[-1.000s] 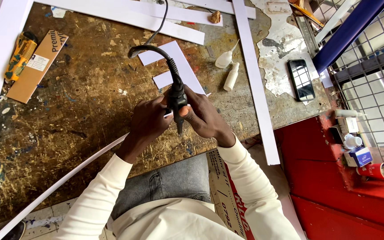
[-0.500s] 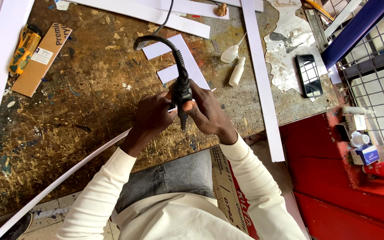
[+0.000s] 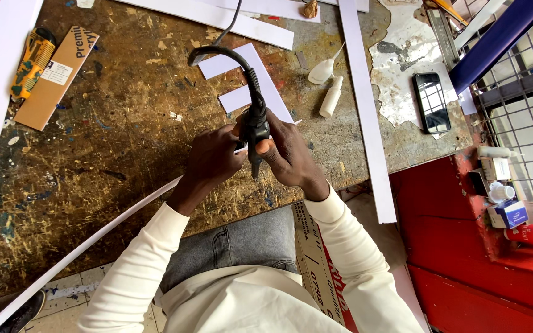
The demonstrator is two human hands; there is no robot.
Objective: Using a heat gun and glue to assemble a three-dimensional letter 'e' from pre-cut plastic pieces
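While I am sitting at the near edge of the paint-scarred workbench, I am gripping a black corded tool upright in my right hand, fingers wrapped closed around its body, thumb pressing near the lower end. My left hand is pinching shut on the end of a long white strip, which is running away toward seven o'clock, past my sleeve. The tool's tip is pointing down where the two hands are meeting, just over the bench edge; I cannot tell whether it is touching the strip. Its cable is arching up toward twelve o'clock.

Assessment: I am judging that steadiness matters most here, so I am keeping both hands close and the strip end well supported. The stiff cable could be tugging the tool off line, so slack is advisable.

Surroundings: white offcuts are lying at twelve o'clock, a white nozzle bottle at one o'clock, a phone at two o'clock, and a yellow tool on a cardboard piece at ten o'clock.
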